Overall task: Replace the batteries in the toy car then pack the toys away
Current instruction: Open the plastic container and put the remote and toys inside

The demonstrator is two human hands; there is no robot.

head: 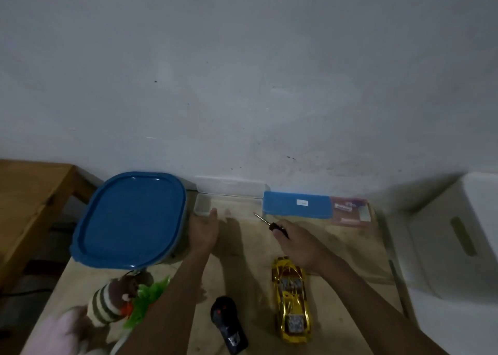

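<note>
One gold toy car (292, 300) lies on the table (256, 271), just below the right hand (296, 244), whose fingers curl round one screwdriver (270, 224). One black remote (229, 325) lies left of the car. The left hand (204, 232), fingers straight, is at a clear box (229, 202); what the box holds cannot be told. Left stands one tub under a blue lid (129, 220); a second, smaller blue lid (296, 206) lies right of the box.

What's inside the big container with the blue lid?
Unknown: the blue lid sits on the container, covering everything inside. Only its grey side wall shows.
</note>
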